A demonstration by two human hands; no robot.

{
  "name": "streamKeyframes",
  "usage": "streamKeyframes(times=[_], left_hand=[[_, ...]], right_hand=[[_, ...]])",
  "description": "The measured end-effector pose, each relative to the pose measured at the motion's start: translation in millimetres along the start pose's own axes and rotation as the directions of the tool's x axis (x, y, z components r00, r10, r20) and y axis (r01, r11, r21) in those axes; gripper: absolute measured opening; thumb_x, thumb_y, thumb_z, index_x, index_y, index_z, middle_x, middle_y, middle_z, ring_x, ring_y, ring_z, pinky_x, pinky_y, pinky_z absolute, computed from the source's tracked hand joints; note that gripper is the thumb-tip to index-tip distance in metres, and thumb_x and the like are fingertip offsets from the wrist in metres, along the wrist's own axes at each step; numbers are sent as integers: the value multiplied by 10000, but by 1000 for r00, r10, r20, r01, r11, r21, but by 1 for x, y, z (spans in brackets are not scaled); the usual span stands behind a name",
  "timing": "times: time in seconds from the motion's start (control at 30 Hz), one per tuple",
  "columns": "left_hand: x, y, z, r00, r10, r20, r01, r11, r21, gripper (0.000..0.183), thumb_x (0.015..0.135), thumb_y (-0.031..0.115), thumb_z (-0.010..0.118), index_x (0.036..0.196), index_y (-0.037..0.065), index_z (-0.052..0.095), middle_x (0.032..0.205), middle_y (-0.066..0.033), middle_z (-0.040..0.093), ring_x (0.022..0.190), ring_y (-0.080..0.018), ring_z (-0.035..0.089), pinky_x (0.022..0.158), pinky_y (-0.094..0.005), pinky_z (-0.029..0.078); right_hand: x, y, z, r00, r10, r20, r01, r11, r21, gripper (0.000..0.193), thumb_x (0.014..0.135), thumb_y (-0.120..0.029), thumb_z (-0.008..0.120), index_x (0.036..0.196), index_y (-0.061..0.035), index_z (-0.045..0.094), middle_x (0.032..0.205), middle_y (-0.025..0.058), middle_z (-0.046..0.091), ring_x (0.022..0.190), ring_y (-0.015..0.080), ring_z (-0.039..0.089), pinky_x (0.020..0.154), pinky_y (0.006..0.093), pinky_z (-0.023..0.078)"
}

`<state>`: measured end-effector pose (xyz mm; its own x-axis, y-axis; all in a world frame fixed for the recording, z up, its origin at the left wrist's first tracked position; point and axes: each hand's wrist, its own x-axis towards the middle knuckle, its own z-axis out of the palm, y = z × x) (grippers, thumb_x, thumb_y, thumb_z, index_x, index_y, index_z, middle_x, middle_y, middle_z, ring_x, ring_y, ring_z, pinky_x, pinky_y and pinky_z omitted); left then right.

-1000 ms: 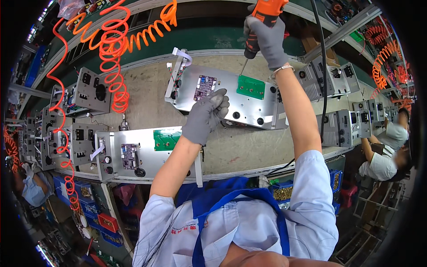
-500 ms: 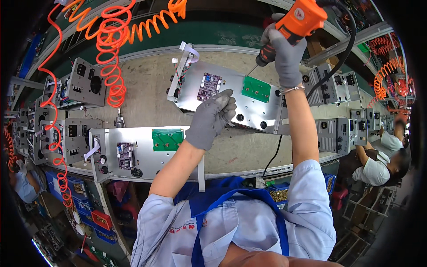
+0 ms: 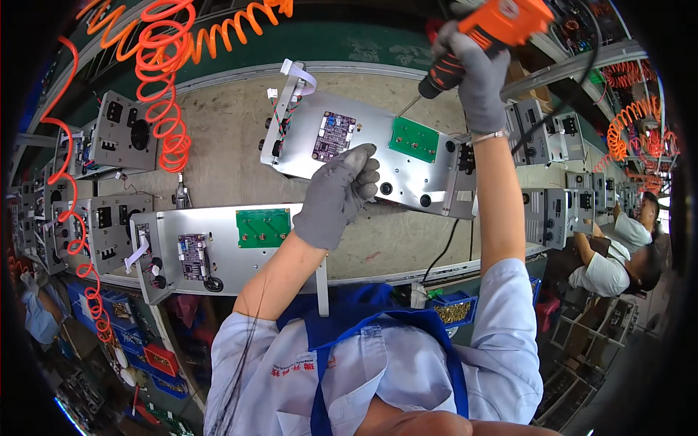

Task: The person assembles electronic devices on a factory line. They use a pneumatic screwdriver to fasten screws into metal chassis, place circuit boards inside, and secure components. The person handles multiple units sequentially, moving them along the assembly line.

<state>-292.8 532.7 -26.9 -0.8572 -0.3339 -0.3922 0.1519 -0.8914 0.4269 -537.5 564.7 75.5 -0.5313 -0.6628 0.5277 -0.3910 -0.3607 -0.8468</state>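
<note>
My right hand [image 3: 478, 83], in a grey glove, is wrapped round an orange and black electric screwdriver [image 3: 502, 25]. Its long thin bit slants down to the upper left corner of a green circuit board [image 3: 413, 140]. That board lies on a silvery metal chassis plate [image 3: 302, 120], beside a purple circuit board [image 3: 334, 136] full of small parts. Over the plate's front edge, my gloved left hand [image 3: 338, 192] is closed with thumb and fingers pinched together; whatever they hold is hidden or too small to name.
A second chassis plate [image 3: 225, 272] with similar boards lies nearer me on the left. Grey housings [image 3: 123, 134] stand at both ends of the bench. Orange coiled hoses [image 3: 156, 80] hang at upper left. Below the bench edge sits a blue bin [image 3: 456, 311] of small brass-coloured parts. People sit at right.
The whole view has shifted slightly, so most things sit further left. The screwdriver's body leans further right while its bit stays by the green board's corner. My left hand remains closed.
</note>
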Motion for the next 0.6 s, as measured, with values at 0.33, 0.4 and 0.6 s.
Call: streamKeyframes(times=[0.33,0.4,0.6], left_hand=[[5,1,-4,991,52,125,-34,989,-144,248,948,206,547,1100,11,525,878,-22,510,755,-85,514,636,-191,490],[3,3,-1,993,15,115,4,986,-167,246,952,230,545,1073,17,527,871,-16,503,732,-79,503,605,-185,476],[1,7,2,980,-39,196,84,970,-227,226,949,234,552,1036,27,527,839,11,468,693,-60,461,560,-176,434]], right_hand=[[-53,-141,-4,910,-356,-214,414,737,534,545,770,-101,593,1289,-47,436,1251,127,524,691,122,492,620,266,430],[-65,-152,-13,910,-377,-172,406,726,555,555,766,-101,594,1294,-62,428,1226,103,517,651,90,464,590,244,411],[-85,-155,2,908,-357,-219,418,743,522,506,745,-95,598,1227,-59,449,1025,35,494,583,64,439,548,236,385]])
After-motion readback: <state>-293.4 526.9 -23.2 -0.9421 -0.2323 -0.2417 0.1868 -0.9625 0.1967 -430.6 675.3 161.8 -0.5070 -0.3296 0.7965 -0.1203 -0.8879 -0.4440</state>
